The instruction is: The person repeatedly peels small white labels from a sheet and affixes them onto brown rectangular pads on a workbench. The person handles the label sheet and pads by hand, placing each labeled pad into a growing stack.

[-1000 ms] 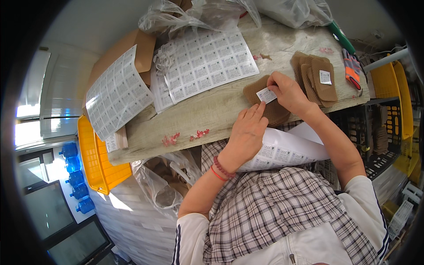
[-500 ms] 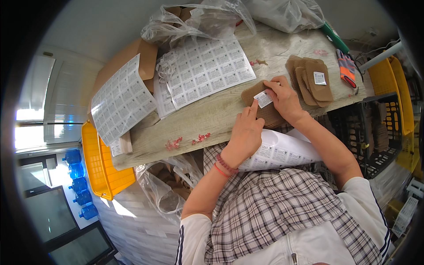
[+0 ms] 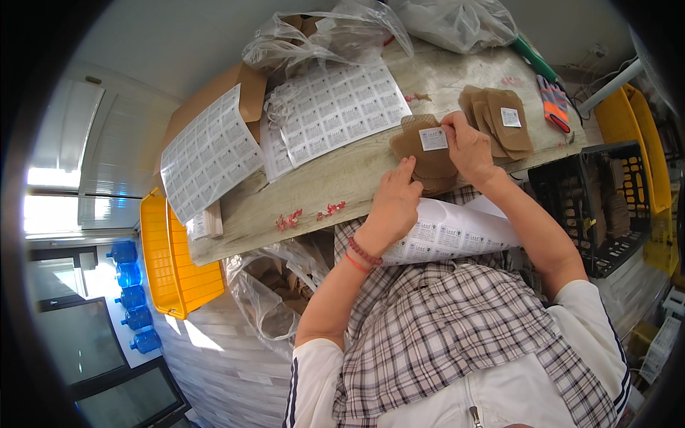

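Observation:
A small stack of brown textured pads (image 3: pixel 425 163) lies at the table's near edge, a white label (image 3: pixel 433 139) flat on the top one. My right hand (image 3: pixel 468 148) pinches the top pad's right edge beside that label. My left hand (image 3: pixel 394 201) rests at the lower left of the pads, index and middle fingers stretched out and touching them, holding nothing. To the right lies another pile of brown pads (image 3: pixel 515 141), its top one also labelled. Across my lap is a curled sheet of labels (image 3: pixel 446 234).
Label sheets (image 3: pixel 349 107) cover the table's back left, near a cardboard box (image 3: pixel 251 93) and clear plastic bags (image 3: pixel 457 25). An orange-grey glove (image 3: pixel 553 105) lies at right. A black crate (image 3: pixel 560 214) stands right, a yellow basket (image 3: pixel 182 278) left.
The label, earlier tilted under my fingers, now lies flat and uncovered on the top pad. My right hand has moved slightly right to the pad's edge; my left fingers have slid down off the label.

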`<state>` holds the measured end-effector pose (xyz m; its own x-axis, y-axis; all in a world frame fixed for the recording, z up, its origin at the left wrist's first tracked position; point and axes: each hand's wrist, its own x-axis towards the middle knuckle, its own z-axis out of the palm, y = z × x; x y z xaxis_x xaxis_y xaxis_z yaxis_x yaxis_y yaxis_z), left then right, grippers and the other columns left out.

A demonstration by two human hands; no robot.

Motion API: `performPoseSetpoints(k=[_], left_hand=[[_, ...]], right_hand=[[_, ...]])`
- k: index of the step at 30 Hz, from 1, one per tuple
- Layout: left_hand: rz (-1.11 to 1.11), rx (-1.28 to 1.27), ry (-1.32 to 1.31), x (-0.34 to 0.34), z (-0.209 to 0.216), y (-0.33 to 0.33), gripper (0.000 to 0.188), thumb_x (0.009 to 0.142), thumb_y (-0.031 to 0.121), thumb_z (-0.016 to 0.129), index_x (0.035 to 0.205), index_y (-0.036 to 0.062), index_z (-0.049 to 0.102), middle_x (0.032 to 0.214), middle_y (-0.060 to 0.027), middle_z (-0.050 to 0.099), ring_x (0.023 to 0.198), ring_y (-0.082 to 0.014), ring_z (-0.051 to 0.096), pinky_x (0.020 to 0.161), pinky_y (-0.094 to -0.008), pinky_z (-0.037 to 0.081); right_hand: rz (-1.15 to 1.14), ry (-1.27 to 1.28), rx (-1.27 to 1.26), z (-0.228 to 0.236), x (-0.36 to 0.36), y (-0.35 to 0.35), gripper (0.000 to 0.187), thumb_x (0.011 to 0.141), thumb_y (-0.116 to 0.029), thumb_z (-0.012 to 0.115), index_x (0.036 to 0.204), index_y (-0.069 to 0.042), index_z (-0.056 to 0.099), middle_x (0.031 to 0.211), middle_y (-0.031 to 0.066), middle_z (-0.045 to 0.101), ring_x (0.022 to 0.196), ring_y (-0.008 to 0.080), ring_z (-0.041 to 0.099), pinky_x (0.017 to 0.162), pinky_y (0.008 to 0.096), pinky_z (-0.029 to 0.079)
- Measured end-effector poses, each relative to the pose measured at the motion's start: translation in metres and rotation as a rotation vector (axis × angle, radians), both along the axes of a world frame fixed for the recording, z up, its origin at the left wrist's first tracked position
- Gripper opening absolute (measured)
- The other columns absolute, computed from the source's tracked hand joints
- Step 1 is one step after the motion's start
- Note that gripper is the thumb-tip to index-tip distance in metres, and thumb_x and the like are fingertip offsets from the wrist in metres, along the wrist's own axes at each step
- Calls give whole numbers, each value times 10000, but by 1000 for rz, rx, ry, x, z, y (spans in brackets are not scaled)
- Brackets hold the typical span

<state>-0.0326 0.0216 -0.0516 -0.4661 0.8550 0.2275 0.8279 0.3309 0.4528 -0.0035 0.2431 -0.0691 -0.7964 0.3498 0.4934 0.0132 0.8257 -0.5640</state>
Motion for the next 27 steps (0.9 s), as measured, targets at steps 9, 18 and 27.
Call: performPoseSetpoints(k=[9, 18, 27], left_hand=[[231, -131, -442, 5, 65, -57, 126, 931, 117, 601, 985, 7, 628, 970, -178, 666, 891, -349, 624, 795, -414, 484], [407, -129, -493, 13, 58, -103, 150, 942, 128, 599, 994, -8, 631, 808, -153, 644, 752, -248, 600, 724, -360, 474], [551, -327, -435, 18, 52, -122, 148, 909, 88, 641, 1013, -13, 671, 927, -158, 702, 820, -280, 654, 763, -374, 504]], right_hand=[[-456, -177, 471, 49, 61, 131, 341, 1061, -304, 541, 1344, -123, 601, 1290, 167, 668, 1196, 358, 633, 960, 439, 525], [513, -240, 370, 60, 139, 4, 797, 782, -591, 742, 1342, -45, 596, 1359, 169, 579, 1230, 378, 575, 1098, 508, 424], [575, -210, 249, 19, 133, -23, 580, 759, -386, 832, 1177, -24, 658, 1070, 121, 625, 1011, 323, 619, 886, 424, 503]])
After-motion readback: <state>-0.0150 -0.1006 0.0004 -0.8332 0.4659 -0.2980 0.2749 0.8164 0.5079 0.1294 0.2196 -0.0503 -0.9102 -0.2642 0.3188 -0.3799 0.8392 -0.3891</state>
